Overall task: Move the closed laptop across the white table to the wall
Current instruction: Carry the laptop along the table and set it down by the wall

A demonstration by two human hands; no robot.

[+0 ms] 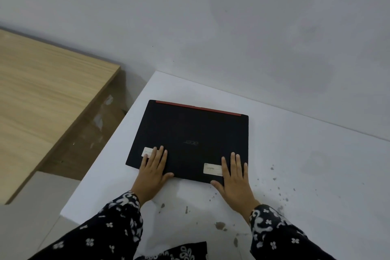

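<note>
Here I have both palms flat on the closed laptop (190, 143), which lies on the white surface (306, 164) nearer its left edge than its right, with its red-striped far edge short of the wall (211, 27) and a band of bare surface between them.

What worries me first is the left edge: the laptop's near left corner sits close to it, so an uneven push, harder from the right hand (234, 177) than the left hand (153, 170), could skew the machine and walk that corner toward the drop. Second, my palms only press down on the near edge of the lid; if they slip on the smooth black lid, they slide forward and the laptop stays put. Third, a push carried too far would knock the hinge edge into the wall.

As to the grip, neither hand closes on anything. Both lie spread, fingers extended forward on the lid, thumbs at the near edge. The left hand partly covers a pale sticker (147, 151) near the left corner; the right hand rests just beside another sticker (212, 169). Dark specks (278, 188) dot the surface to the right, clear of the path.
</note>
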